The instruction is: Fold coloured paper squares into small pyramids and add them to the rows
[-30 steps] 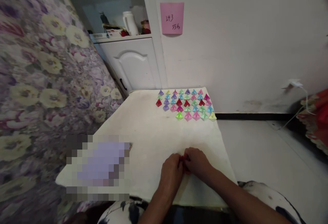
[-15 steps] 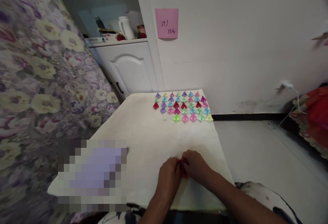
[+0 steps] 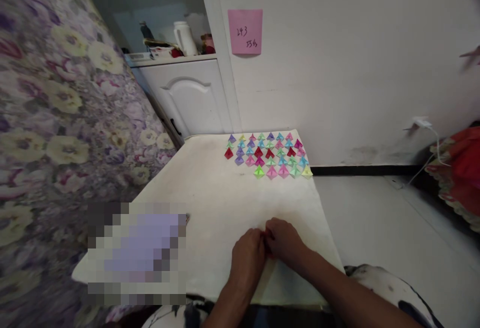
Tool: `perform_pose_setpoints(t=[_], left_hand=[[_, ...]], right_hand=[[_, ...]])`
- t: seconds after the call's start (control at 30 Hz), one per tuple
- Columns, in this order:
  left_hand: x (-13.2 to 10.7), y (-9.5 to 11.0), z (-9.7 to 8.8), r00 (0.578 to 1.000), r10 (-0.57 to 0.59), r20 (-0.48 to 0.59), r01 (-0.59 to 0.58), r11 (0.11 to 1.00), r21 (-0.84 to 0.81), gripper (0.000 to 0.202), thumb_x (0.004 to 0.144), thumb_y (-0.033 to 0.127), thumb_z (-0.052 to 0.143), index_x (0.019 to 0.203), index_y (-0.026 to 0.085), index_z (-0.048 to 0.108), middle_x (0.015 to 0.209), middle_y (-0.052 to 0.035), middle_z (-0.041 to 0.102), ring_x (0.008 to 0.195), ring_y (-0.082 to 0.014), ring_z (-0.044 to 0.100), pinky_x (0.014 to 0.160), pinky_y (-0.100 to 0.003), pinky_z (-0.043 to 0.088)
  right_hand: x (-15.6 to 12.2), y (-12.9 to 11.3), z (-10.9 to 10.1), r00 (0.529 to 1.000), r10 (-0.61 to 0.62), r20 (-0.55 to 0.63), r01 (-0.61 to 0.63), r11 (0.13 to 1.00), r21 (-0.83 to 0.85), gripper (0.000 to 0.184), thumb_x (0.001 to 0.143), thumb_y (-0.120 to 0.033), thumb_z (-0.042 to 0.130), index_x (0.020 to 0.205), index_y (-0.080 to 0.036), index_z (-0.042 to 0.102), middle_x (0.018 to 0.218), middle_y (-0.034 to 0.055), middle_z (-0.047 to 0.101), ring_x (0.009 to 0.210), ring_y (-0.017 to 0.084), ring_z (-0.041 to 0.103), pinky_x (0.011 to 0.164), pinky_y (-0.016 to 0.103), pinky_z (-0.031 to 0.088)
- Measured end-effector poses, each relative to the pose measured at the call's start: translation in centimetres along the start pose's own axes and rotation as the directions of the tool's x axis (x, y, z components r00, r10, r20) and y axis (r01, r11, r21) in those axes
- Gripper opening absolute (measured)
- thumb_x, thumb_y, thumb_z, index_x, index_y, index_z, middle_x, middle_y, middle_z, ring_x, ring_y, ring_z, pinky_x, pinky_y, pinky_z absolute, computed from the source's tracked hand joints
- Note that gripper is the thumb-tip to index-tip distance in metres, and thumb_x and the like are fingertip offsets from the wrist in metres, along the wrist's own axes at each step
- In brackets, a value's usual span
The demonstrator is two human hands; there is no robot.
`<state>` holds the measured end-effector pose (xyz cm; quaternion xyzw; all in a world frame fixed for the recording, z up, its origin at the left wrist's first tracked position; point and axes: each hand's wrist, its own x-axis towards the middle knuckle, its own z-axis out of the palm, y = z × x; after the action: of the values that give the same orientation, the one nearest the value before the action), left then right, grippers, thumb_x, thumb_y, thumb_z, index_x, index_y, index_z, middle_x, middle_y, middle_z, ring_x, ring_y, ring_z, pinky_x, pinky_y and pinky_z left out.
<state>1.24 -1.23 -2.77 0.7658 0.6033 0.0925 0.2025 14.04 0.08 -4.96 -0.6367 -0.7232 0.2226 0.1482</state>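
My left hand [image 3: 247,259] and my right hand [image 3: 284,242] meet near the front edge of a cream table [image 3: 217,203]. Both are closed on a small piece of red paper [image 3: 267,243], which their fingers mostly hide. At the far end of the table lie several small folded paper shapes [image 3: 268,155] in rows, in red, pink, purple, blue, green and yellow.
A flowered cloth [image 3: 56,118] hangs along the left. A pink note [image 3: 245,31] is stuck on the white wall. A white cabinet [image 3: 187,93] stands behind the table with a white jug [image 3: 184,38] on top. Bare floor [image 3: 382,228] lies to the right, a red cloth [image 3: 463,168] at its edge.
My hands stay together on the red paper with only small finger shifts. The view has swung slightly.
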Motion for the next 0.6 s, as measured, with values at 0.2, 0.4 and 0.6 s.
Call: perform_pose_setpoints(t=[0.2,0.4,0.6], left_hand=[[0.0,-0.4,-0.8,1.0,0.001,0.018,0.001,0.997,-0.077,0.028,0.086,0.022,0.038,0.085,0.021,0.066,0.085,-0.0054,0.068,0.081,-0.0181,0.06,0.072,-0.026,0.039],[0.0,-1.6,-1.3,0.997,0.061,-0.052,-0.066,0.992,-0.104,0.03,0.085,0.017,0.036,0.091,0.019,0.066,0.089,-0.0073,0.069,0.082,-0.0182,0.061,0.073,-0.026,0.04],[-0.1,-2.1,-1.4,0.994,0.099,-0.043,-0.105,0.982,-0.155,0.028,0.084,0.018,0.039,0.091,0.019,0.066,0.09,-0.0063,0.069,0.083,-0.0179,0.061,0.074,-0.025,0.04]], right_hand=[[-0.3,0.9,-1.1,0.999,-0.019,0.037,0.015,0.995,0.099,0.017,0.067,-0.014,0.056,0.082,-0.019,0.061,0.076,0.0001,0.062,0.069,0.012,0.055,0.058,0.021,0.03],[-0.7,1.3,-2.6,0.999,-0.005,0.046,-0.002,0.99,0.142,0.014,0.07,-0.022,0.057,0.082,-0.019,0.063,0.08,0.0019,0.064,0.069,0.013,0.055,0.058,0.021,0.033],[-0.9,1.3,-3.0,0.999,-0.01,0.052,0.002,0.988,0.153,0.011,0.069,-0.019,0.057,0.077,-0.02,0.065,0.074,0.0004,0.065,0.067,0.012,0.056,0.057,0.021,0.032]])
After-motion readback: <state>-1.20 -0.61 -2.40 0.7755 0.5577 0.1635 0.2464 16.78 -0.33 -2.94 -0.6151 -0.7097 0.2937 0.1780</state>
